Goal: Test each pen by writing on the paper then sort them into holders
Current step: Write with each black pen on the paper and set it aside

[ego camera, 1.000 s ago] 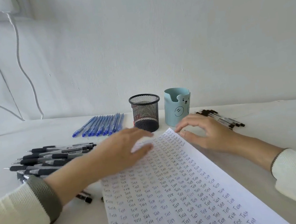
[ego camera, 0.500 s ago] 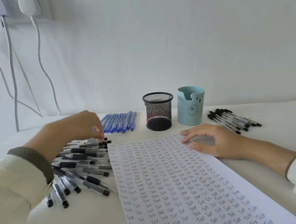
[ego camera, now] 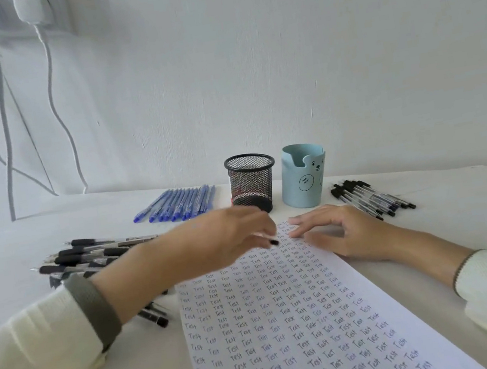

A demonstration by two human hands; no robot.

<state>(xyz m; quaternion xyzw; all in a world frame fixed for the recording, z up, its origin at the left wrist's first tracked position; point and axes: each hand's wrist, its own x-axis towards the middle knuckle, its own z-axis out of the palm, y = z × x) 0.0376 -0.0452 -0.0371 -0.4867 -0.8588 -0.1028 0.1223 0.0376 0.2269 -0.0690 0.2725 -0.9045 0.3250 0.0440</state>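
I've got the left hand pinching a black pen over the far end of the paper, right hand flat on it (nice anchor), so I'd aim for a blank gap and press lightly.

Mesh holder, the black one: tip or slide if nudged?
The mesh holder is probably light: open wire mesh, no pens visible inside. Taller than wide, so a knock near the rim may tip it; a low push likely slides it on the table.
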